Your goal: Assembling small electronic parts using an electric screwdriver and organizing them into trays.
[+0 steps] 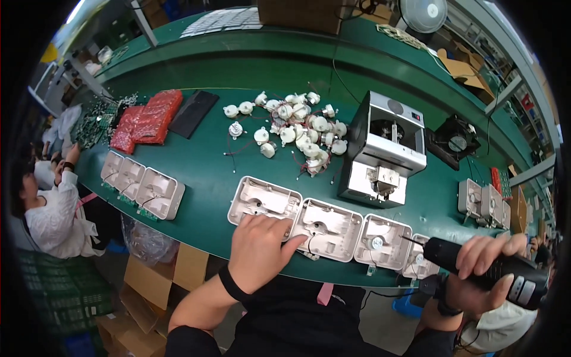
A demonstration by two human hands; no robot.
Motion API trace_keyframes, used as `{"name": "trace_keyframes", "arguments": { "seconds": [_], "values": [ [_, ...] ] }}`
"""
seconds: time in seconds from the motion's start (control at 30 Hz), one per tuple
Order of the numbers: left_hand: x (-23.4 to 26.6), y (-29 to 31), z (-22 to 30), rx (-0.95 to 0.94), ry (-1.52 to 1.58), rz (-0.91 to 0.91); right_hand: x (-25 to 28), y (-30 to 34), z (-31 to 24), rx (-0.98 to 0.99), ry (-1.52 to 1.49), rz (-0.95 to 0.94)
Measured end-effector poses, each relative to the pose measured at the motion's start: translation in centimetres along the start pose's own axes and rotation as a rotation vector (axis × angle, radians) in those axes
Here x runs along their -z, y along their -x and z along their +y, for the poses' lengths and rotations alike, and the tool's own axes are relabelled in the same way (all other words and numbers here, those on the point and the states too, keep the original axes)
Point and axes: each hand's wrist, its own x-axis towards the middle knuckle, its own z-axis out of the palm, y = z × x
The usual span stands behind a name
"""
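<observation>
Several off-white plastic housings stand in a row along the table's near edge, hollow sides up. My left hand [257, 245] grips the near wall of the leftmost housing [266, 193], fingers curled over it and thumb stretched toward the neighbouring housing [331, 229]. The fingertips are partly hidden. In my right hand [485, 268] is a black electric screwdriver [446, 254], its thin bit pointing left above the two right-hand housings. The third housing [386, 241] has a small round white motor [375, 243] inside. Another housing [416, 268] lies partly behind the screwdriver.
Behind the row lies a pile of white round motors [300, 128] with wires. A silver-black machine [386, 149] stands right of it, beside a black fan [455, 140]. More housings [159, 193] sit left, near red wrapped packs [156, 116] and green circuit boards [95, 125]. A co-worker [50, 202] sits left.
</observation>
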Motion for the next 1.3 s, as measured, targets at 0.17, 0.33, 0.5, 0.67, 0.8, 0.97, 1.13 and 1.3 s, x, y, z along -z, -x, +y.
{"name": "trace_keyframes", "arguments": {
  "seconds": [0.17,0.33,0.5,0.67,0.8,0.97,1.13,1.3],
  "values": [
    [4.5,-8.2,-6.0,0.156,-0.159,0.264,0.8,1.1,-1.0,0.031,0.076,0.040],
    [3.4,-14.4,-13.9,0.421,-0.428,-0.068,0.6,1.9,-1.4,0.037,0.017,0.064],
    [1.2,-15.3,-17.4,0.426,-0.369,-0.113,0.6,2.2,-1.8,0.022,0.004,0.073],
    [3.0,-12.0,-17.9,0.466,-0.084,-0.097,1.5,2.1,-2.1,0.030,0.052,0.093],
    [4.7,-8.5,-16.9,0.474,-0.043,-0.095,1.6,2.4,-1.4,-0.007,0.030,0.103],
    [6.6,-5.9,-11.7,0.470,0.465,-0.124,1.0,2.3,-1.2,-0.216,-0.036,0.108],
    [5.8,-4.7,-3.0,0.058,0.352,-0.261,-0.8,1.8,0.2,-0.083,0.010,0.039],
    [1.4,-4.1,-0.7,-0.244,0.294,-0.321,-1.8,2.7,-1.2,-0.268,-0.120,0.024]
  ]
}}
